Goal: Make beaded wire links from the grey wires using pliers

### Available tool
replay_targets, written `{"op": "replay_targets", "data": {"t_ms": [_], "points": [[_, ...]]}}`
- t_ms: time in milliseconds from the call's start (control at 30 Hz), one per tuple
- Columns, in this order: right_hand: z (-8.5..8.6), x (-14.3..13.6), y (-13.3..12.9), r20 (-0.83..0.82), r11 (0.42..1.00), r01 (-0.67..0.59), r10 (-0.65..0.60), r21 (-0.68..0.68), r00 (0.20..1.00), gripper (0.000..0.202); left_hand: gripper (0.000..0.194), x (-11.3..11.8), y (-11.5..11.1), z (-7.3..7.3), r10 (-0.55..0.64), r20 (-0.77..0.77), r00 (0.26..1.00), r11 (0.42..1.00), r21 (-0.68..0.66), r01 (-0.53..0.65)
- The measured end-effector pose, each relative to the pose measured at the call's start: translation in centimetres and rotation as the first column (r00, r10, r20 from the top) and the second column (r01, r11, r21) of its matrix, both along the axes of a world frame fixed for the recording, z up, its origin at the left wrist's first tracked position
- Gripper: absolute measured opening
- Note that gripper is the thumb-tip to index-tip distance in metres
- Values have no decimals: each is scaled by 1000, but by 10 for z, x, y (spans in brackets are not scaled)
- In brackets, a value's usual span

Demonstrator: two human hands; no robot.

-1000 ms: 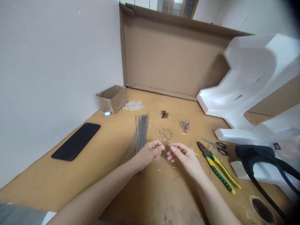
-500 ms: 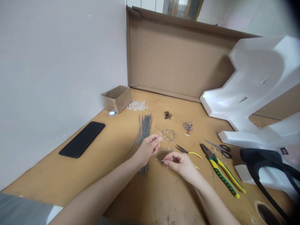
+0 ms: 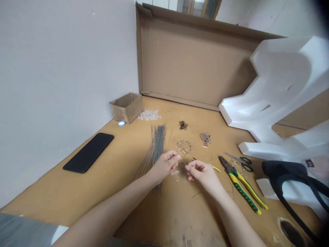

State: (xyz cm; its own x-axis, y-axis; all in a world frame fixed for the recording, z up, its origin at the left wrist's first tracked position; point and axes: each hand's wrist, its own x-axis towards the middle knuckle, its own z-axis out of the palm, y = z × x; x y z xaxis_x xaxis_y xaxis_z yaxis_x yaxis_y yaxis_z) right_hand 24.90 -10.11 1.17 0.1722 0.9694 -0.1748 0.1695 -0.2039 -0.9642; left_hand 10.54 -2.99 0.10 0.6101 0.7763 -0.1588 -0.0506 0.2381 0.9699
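Note:
My left hand (image 3: pixel 166 166) pinches a thin wire (image 3: pixel 182 160) between thumb and fingertips. Facing it, my right hand (image 3: pixel 202 173) is closed at the wire's other end, its fingertips pressed together. Under my left forearm and hand lies a bundle of straight grey wires (image 3: pixel 158 144), partly covered. A ring of twisted wire (image 3: pixel 185 147) rests just beyond my fingertips. Short silvery wire pieces (image 3: pixel 176 172) are scattered on the table below both hands. Small pliers with yellow handles (image 3: pixel 216 168) are mostly hidden behind my right hand.
Larger green-and-yellow pliers (image 3: pixel 239 185) and scissors (image 3: pixel 241 160) lie at the right. Farther back are black rings (image 3: pixel 183 125), small metal parts (image 3: pixel 206 138), clear pieces (image 3: pixel 149 114) and a cardboard box (image 3: pixel 127 107). A black phone (image 3: pixel 88 152) lies left; white foam (image 3: pixel 280 85) stands right.
My right hand has moved up and closer to my left, meeting it at the wire. My left hand has shifted slightly down and right. The small pliers have become more covered.

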Motion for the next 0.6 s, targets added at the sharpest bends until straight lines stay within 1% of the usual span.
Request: {"op": "replay_targets", "data": {"t_ms": [133,233,367,500,600], "points": [[-3,-1,1,121,992,92,-103,87,987,31,25,5,-5,-6,-15,10,1000,998,-62,16],[0,4,0,151,988,110,-126,106,981,34,27,6,-5,-9,-37,65,997,993,-108,43],[4,13,0,91,989,105,-115,107,989,35,27,3,-4,-7,-61,96,994,989,-129,73],[0,17,2,-31,997,23,-21,68,999,29,27,0,-5,-3,-139,87,986,979,-137,150],[-3,16,2,-82,998,-23,28,55,996,27,26,0,-5,-1,-160,72,985,976,-140,168]]}}
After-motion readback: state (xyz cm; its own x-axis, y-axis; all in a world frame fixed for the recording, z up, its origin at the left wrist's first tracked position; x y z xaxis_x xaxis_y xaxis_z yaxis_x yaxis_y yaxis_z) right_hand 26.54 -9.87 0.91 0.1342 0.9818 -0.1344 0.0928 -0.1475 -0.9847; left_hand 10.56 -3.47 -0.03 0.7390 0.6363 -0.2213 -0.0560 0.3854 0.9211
